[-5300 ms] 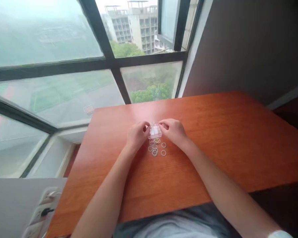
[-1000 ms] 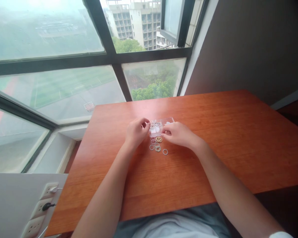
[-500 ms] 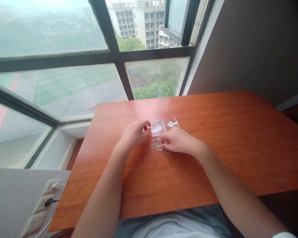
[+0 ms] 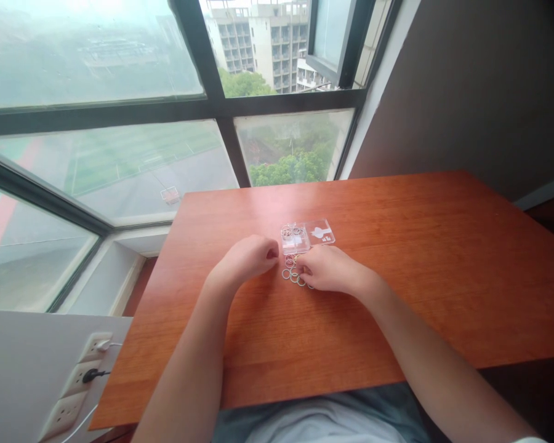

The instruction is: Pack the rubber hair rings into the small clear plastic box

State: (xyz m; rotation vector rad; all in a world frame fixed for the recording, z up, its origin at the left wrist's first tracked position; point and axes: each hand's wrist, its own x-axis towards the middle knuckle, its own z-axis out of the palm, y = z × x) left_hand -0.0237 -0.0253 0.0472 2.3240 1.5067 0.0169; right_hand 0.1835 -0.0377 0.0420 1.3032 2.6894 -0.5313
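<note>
Small rings (image 4: 286, 274), several of them pale and others pink or yellowish, lie in a cluster on the wooden table. Just behind them is a clear plastic box (image 4: 296, 244), its lid (image 4: 322, 232) folded open to the right and bearing a white silhouette. More rings show inside the box. My right hand (image 4: 329, 268) is closed over the cluster, thumb and fingertips pinched at a pale ring (image 4: 301, 280). Left of the box, my left hand (image 4: 252, 261) rests with fingers curled closed; whatever they may hold is hidden.
The reddish wooden table (image 4: 397, 246) reaches to the windows (image 4: 290, 144) and a grey wall (image 4: 452, 92). Wall sockets (image 4: 80, 378) with plugs and cables are at the lower left, beside the table's edge.
My left hand has drawn back from the box, down towards me. The right hand has shifted slightly nearer, and the pale rings under its fingertips now lie more spread apart.
</note>
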